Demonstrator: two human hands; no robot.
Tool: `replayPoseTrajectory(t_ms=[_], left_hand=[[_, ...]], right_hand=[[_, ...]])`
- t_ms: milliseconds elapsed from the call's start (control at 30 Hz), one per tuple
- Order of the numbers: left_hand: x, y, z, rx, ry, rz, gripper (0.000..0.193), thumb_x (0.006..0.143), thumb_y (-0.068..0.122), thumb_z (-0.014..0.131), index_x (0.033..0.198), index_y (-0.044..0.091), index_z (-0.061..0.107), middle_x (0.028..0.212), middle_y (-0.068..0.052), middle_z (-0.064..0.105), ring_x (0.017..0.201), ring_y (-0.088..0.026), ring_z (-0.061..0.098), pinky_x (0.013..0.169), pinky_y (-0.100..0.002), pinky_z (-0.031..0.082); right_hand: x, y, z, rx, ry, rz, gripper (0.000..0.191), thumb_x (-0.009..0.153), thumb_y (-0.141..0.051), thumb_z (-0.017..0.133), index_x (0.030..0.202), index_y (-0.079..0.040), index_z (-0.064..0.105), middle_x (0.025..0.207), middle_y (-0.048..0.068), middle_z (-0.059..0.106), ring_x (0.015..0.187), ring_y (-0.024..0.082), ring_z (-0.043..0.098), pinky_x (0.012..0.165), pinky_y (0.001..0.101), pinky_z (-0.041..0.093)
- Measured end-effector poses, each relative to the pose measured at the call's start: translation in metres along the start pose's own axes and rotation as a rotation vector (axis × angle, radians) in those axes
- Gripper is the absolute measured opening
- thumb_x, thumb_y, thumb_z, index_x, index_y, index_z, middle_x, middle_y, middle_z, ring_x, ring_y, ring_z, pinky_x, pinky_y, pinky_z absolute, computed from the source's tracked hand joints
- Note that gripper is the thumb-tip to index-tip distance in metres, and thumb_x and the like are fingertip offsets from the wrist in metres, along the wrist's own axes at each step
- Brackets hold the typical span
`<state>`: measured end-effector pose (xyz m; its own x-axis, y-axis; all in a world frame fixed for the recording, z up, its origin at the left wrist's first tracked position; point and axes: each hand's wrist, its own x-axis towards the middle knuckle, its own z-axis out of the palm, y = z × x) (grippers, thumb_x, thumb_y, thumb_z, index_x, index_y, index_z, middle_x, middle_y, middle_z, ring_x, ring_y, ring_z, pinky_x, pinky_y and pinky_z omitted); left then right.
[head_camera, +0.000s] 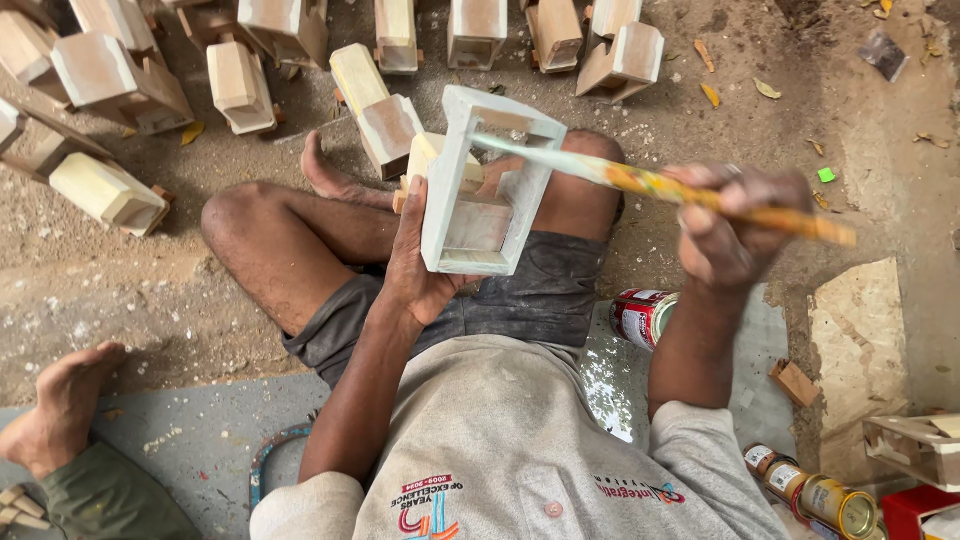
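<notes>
Nearest to me, at the right, several tin cans (822, 497) lie on the floor, and a red and white tin can (641, 316) stands just beside my right thigh. Another person's bare foot (58, 408) rests at the near left. Above my lap, my left hand (415, 268) has its grip clamped on the near left side of a pale painted wooden frame (484, 182), holding it upright. My right hand (733, 222) is closed around a paint-stained brush (662, 186), whose tip reaches left into the frame's top. Farther off, unpainted wooden pieces (238, 86) lie in rows on the dirt floor (880, 160).
</notes>
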<state>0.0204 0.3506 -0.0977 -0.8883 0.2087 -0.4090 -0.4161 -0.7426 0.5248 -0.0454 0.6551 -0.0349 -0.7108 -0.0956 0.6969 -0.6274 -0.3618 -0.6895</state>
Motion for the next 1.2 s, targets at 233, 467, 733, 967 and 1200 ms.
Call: replayPoseTrajectory(t_ms=[233,467,733,967,1200], left_hand=[[-0.008,-0.009,-0.003,0.019,0.015,0.012,0.102,0.084,0.079,0.052,0.148,0.001,0.039,0.126,-0.022,0.063,0.101,-0.029,0.075,0.073,-0.041,0.070],[-0.013,-0.021,0.002,0.044,0.003,0.029,0.098,0.089,0.079,0.050,0.148,0.001,0.042,0.122,-0.022,0.065,0.096,-0.027,0.075,0.069,-0.036,0.069],[-0.020,-0.015,0.014,-0.014,-0.051,0.026,0.087,0.092,0.074,0.053,0.147,0.007,0.048,0.126,-0.013,0.067,0.098,-0.021,0.075,0.072,-0.035,0.069],[0.010,-0.023,-0.014,0.006,-0.104,0.083,0.086,0.097,0.073,0.056,0.148,0.004,0.049,0.123,-0.013,0.068,0.094,-0.023,0.074,0.065,-0.033,0.065],[0.028,-0.045,-0.061,-0.229,-0.105,0.002,0.083,0.097,0.066,0.060,0.154,0.008,0.042,0.138,-0.016,0.062,0.109,-0.034,0.074,0.083,-0.049,0.067]], right_hand=[[-0.005,-0.006,-0.004,-0.059,0.203,0.061,0.030,0.098,0.000,0.079,0.119,-0.008,0.059,0.106,0.013,0.076,0.098,0.025,0.077,0.083,0.0370,0.067],[-0.035,-0.028,-0.027,-0.140,0.319,0.088,0.031,0.098,-0.002,0.082,0.116,-0.005,0.058,0.101,0.010,0.069,0.096,0.026,0.075,0.070,0.0377,0.065],[-0.124,-0.124,-0.075,-0.337,0.618,0.069,0.027,0.104,-0.004,0.080,0.117,-0.003,0.056,0.101,0.012,0.065,0.087,0.023,0.068,0.064,0.0350,0.059],[-0.202,-0.170,-0.098,-0.867,0.719,0.179,0.020,0.108,0.004,0.080,0.112,0.005,0.060,0.106,0.024,0.073,0.094,0.028,0.077,0.081,0.0349,0.066],[-0.242,-0.164,-0.115,-1.126,0.792,0.469,0.017,0.103,0.005,0.081,0.109,0.001,0.066,0.097,0.005,0.068,0.080,0.009,0.068,0.072,0.0208,0.059]])
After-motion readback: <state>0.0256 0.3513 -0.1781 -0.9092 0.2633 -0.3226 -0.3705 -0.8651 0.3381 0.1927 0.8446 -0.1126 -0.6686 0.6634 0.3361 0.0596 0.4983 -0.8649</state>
